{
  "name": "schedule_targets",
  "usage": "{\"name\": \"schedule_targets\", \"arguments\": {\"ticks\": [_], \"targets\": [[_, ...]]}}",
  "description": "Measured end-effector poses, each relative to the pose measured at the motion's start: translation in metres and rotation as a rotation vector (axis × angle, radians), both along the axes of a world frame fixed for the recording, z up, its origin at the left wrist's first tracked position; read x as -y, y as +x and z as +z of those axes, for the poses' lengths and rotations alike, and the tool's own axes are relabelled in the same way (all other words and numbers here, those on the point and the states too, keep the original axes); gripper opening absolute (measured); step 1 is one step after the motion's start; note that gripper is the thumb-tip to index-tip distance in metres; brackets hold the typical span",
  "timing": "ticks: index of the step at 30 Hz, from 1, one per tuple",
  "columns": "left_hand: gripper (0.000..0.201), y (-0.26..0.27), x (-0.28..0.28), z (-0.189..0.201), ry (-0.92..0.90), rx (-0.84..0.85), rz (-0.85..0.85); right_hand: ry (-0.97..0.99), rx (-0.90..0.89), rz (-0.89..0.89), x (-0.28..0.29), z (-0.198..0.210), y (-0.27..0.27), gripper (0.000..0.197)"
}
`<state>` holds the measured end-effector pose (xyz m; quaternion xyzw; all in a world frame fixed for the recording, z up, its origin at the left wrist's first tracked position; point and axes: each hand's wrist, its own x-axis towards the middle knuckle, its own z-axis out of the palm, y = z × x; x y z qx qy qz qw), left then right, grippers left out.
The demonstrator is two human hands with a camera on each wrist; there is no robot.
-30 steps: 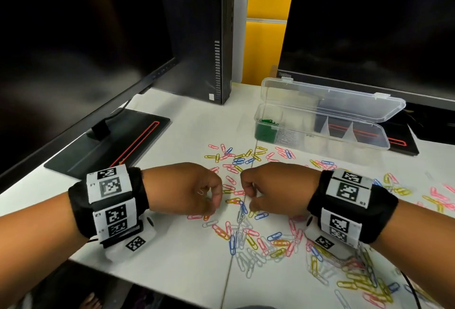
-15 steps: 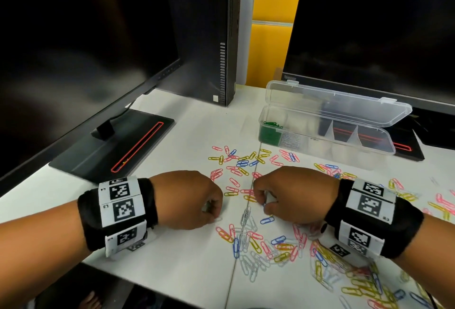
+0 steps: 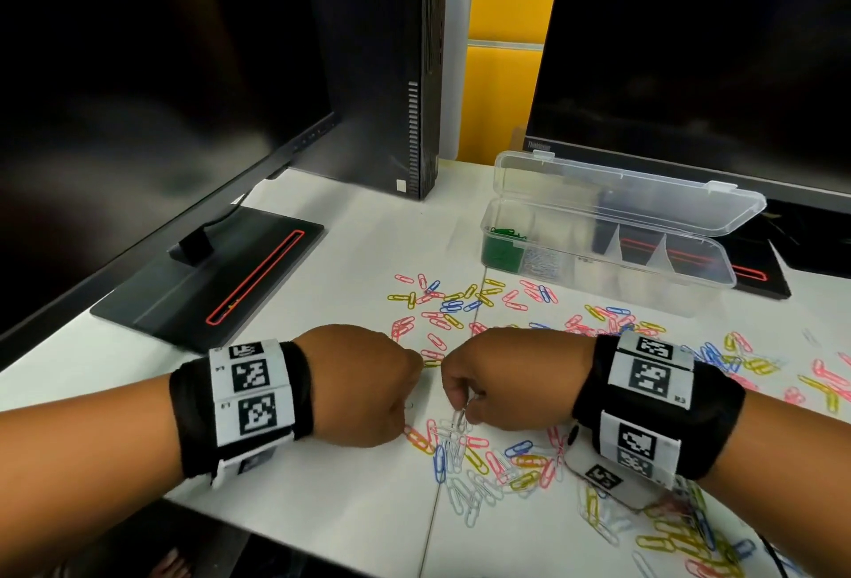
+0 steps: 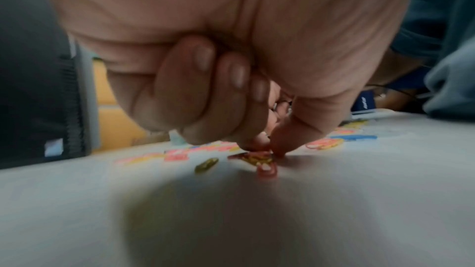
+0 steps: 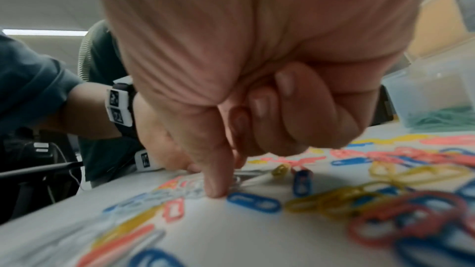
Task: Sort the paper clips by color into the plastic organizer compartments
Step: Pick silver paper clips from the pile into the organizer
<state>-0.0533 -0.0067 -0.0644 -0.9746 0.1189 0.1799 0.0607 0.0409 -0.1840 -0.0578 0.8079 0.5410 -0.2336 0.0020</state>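
**Both hands down among scattered clips, organizer open at rear right**

Writing: faint "ThinkVision" lettering on the bezel of the right black monitor [image 3: 700, 52]; too small to be sure. Wristbands carry square black-and-white code tags; small characters beside them unreadable.

Counts: two monitors, one black tower computer [image 3: 391, 71], one clear plastic organizer box with hinged lid [image 3: 612, 250]. Lid stands open. Leftmost compartment holds green paper clips [image 3: 499, 250]; the next holds white or silver paper clips [image 3: 543, 260]; remaining compartments look bare. Loose coloured paper clips (pink, yellow, blue, white) [image 3: 442, 301] lie scattered in dozens, not countable.

Hands: left hand [image 3: 364, 386] fisted, thumb and forefinger tips pressed at the table on a red clip over a yellow one [image 4: 262, 158]; whether it actually grasps them, cannot tell. Right hand [image 3: 511, 377] curled, fingertips pinching a pale white paper clip [image 3: 459, 420] just above the pile.

Surface: white table [image 3: 322, 531] with a seam running front to back. Yellow wall panel [image 3: 502, 24] behind.
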Motion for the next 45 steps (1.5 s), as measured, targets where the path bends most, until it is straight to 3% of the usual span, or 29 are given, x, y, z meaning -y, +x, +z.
{"name": "schedule_targets", "arguments": {"ticks": [7, 11, 14, 19, 24, 27, 29, 31, 34, 37, 41, 45], "targets": [[0.013, 0.007, -0.008, 0.004, -0.041, 0.039, -0.041, -0.045, -0.001, 0.037, 0.004, 0.003, -0.002, 0.016], [0.025, 0.007, -0.011, 0.001, -0.078, 0.038, -0.029, 0.121, -0.044, -0.116, 0.013, 0.032, 0.022, 0.012], [0.025, 0.003, -0.010, -0.005, -0.048, 0.043, -0.048, 0.185, 0.149, -0.274, 0.022, 0.048, 0.069, 0.014], [0.018, -0.001, -0.005, -0.013, 0.045, 0.073, -0.127, 0.082, 0.415, -0.539, 0.028, 0.047, 0.130, 0.014], [0.018, 0.004, 0.004, -0.003, 0.046, 0.045, -0.066, 0.100, 0.300, -0.598, 0.025, 0.046, 0.147, 0.021], [0.033, 0.022, -0.005, 0.016, -0.209, -0.014, 0.041, 0.216, 0.164, -0.647, 0.029, 0.048, 0.150, 0.025], [0.048, 0.041, -0.007, 0.026, -0.441, 0.052, 0.093, 0.270, 0.079, -0.671, 0.030, 0.047, 0.151, 0.025], [0.039, 0.063, -0.001, 0.029, -0.718, 0.133, 0.257, 0.333, -0.017, -0.704, 0.031, 0.047, 0.154, 0.025], [0.027, 0.098, 0.010, 0.038, -1.151, -0.058, 0.678, 0.451, -0.158, -0.748, 0.035, 0.051, 0.156, 0.031], [0.023, 0.132, 0.025, 0.046, -1.434, -0.135, 0.831, 0.488, -0.111, -0.727, 0.044, 0.059, 0.151, 0.038], [0.009, 0.174, 0.055, 0.050, -1.546, -0.042, 0.831, 0.528, -0.030, -0.697, 0.069, 0.065, 0.131, 0.030], [0.007, 0.202, 0.080, 0.049, -1.395, 0.062, 0.755, 0.347, 0.101, -0.610, 0.109, 0.057, 0.102, 0.021]]}}
